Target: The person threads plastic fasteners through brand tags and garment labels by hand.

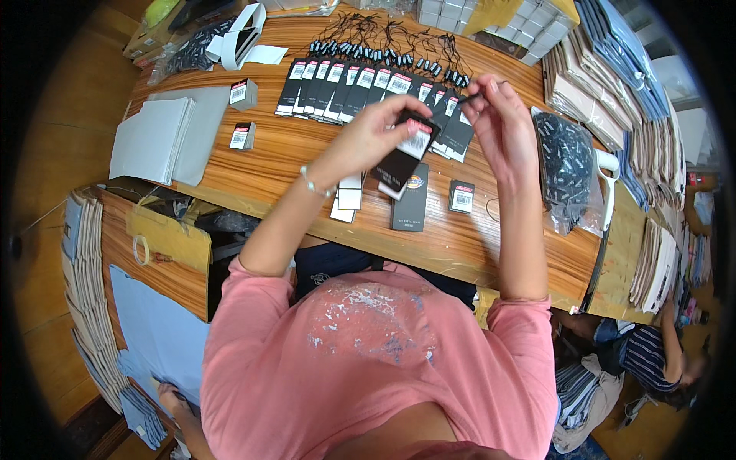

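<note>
My left hand [364, 142] is closed on a black hang tag [400, 165] with a red-and-white barcode label, held tilted above the table. To its right, my right hand [506, 126] is raised with thumb and fingers pinched on a thin black cord [470, 98]. Beneath the held tag lies a stack of dark hang tags [411, 201], and beside it some pale cards [347, 201]. A small pile of barcode labels [461, 197] sits to the right. Beyond my hands, an overlapping row of labelled black hang tags [337, 84] spreads out, their black strings pointing away from me.
Two small label stacks [243, 96] and white sheets [149, 138] are on the left. At the right are a plastic bag of black cords [566, 165], a white-handled tool [608, 184] and bagged folded garments [590, 84]. White boxes [491, 23] stand behind. Other people work at both sides.
</note>
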`<state>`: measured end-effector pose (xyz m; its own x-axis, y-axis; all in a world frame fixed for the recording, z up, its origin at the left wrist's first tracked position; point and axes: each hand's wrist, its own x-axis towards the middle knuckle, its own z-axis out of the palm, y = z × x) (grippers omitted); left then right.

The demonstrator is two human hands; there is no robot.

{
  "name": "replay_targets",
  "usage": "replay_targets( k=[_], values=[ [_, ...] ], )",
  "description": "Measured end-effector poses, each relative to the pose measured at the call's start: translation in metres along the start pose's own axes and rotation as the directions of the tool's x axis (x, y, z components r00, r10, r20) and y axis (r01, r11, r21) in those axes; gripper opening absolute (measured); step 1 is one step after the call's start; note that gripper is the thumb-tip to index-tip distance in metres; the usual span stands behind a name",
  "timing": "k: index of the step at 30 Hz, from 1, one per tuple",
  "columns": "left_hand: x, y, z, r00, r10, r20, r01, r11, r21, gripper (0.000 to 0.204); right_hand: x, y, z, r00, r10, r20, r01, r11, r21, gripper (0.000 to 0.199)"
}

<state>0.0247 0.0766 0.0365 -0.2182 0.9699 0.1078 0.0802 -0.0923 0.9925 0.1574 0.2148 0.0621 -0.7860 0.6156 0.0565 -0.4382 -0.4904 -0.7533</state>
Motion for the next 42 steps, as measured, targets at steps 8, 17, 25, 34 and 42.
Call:
replay_targets(
  k=[8, 17, 25, 34, 42],
  values=[
    [0.076, -0.031, -0.042, 0.997, -0.075, -0.002, 0.074, 0.969, 0.234, 0.025, 0.087, 0.006, -0.024, 0.997, -0.081, -0.019, 0.069, 0.928, -0.366, 0.018],
    [0.104, -0.062, -0.048, 0.991, -0.115, -0.074, 0.129, 0.966, 0.226, 0.026, 0.121, 0.016, -0.055, 0.995, -0.068, -0.074, 0.02, 0.859, -0.512, 0.017],
    [0.094, -0.061, -0.044, 0.968, 0.247, -0.05, -0.045, 0.366, 0.93, 0.029, 0.126, 0.026, -0.073, 0.996, 0.037, -0.086, -0.081, 0.812, -0.578, 0.017],
    [0.094, -0.072, -0.047, 0.937, 0.349, 0.012, -0.097, 0.227, 0.969, 0.03, 0.153, 0.043, -0.088, 0.991, 0.107, -0.081, -0.134, 0.764, -0.631, 0.022],
    [0.079, -0.06, -0.045, 0.933, 0.349, -0.09, -0.044, 0.358, 0.933, 0.031, 0.186, 0.05, -0.092, 0.969, 0.221, -0.109, -0.239, 0.738, -0.631, 0.029]
  ],
)
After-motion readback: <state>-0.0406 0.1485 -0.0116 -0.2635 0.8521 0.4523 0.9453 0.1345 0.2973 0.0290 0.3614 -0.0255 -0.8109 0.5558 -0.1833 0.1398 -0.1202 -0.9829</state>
